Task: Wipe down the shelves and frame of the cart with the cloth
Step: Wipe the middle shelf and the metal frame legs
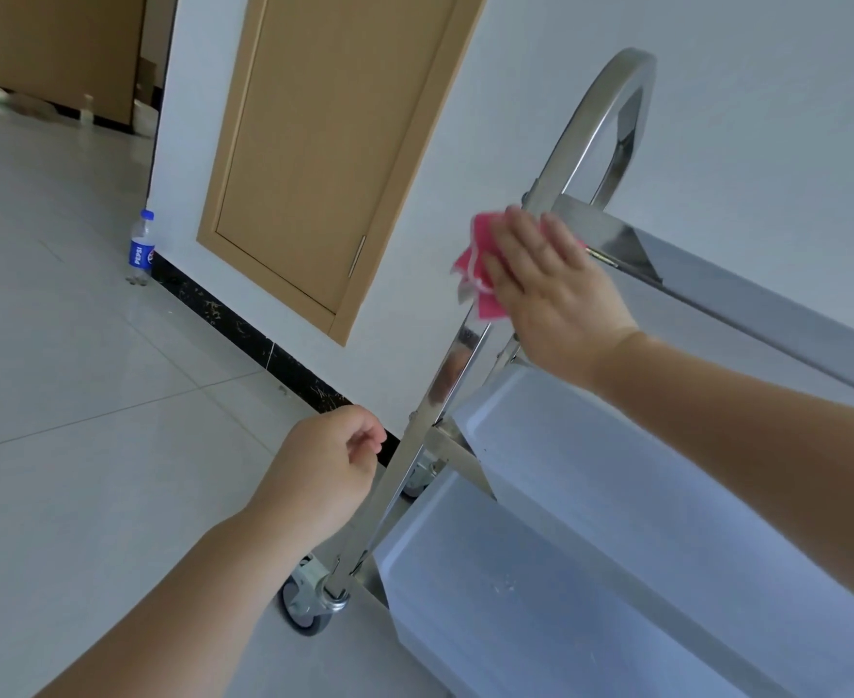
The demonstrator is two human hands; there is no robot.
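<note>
Right of centre, the right hand [546, 284] presses a soft, light pink cloth [475, 267] flat-fingered against the cart [445, 380] upright (slick steel, likely rolls on casters). The left hand [329, 466], loosely curled lower centre, seems empty; steadying the frame would suit it.

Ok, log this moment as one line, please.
step: wiping frame | right hand: flat, pressing pink cloth on cart upright | left hand: loosely curled, empty, beside upright | shelves: untouched now

The right hand [548, 289] covers most of the cloth [475, 264]; the cart's shelves [591, 496] run off the right edge.
</note>
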